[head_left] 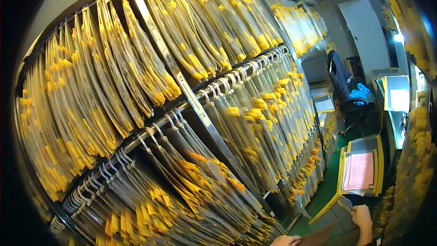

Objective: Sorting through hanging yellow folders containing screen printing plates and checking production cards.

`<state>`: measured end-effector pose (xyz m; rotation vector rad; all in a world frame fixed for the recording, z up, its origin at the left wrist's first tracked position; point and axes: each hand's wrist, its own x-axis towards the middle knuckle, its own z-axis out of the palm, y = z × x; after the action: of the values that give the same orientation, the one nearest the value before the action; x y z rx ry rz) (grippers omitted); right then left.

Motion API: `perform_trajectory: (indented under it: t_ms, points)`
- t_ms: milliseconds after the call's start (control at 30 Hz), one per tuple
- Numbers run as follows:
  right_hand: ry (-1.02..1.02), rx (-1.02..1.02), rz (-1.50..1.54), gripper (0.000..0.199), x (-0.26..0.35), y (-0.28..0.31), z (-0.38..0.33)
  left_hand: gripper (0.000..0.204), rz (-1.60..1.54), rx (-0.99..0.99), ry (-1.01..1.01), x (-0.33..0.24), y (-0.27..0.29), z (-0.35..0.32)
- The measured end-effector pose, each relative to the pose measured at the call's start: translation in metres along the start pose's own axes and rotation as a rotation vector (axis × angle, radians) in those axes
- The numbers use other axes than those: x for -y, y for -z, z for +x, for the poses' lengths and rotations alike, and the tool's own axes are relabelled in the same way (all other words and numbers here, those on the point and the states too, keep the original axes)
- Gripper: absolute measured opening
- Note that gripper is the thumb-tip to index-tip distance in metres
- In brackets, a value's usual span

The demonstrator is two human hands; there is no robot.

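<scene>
My right hand is closed at the lower right, gripping the edge of a dark grey sheet with a yellow border. My left hand shows only partly at the bottom edge. Its fingers are closed at a brown flat sheet, which runs toward the right hand; how it is held is mostly cut off. Just beyond the right hand lies a clear, yellow-edged sheet with a pink panel.
Many grey yellow-edged sheets hang by white rings from metal rails on my left. More yellow-edged sheets line the right side. A dark jacket and a blue bag sit farther along the green floor.
</scene>
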<state>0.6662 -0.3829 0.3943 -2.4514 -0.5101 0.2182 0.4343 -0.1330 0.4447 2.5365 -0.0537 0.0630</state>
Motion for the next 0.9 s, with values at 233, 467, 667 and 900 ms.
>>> perform_trajectory:
  t_ms: [233, 467, 667, 900]
  points:
    - [0.107, -0.002, -0.056, 0.016, -0.01, -0.019, 0.077, 0.017, -0.024, -0.058, -0.052, 0.017, 0.014, 0.07]
    - [0.365, 0.06, -0.256, 0.027, -0.06, -0.072, 0.22, 0.017, -0.143, -0.026, 0.0, 0.023, 0.042, 0.161]
    - [0.159, 0.151, -0.032, 0.029, -0.021, -0.026, 0.256, 0.02, -0.06, 0.111, 0.014, 0.013, 0.066, 0.225]
    - [0.434, 0.335, -0.006, 0.027, -0.051, -0.047, 0.33, 0.026, 0.046, -0.083, 0.108, 0.037, 0.057, 0.267]
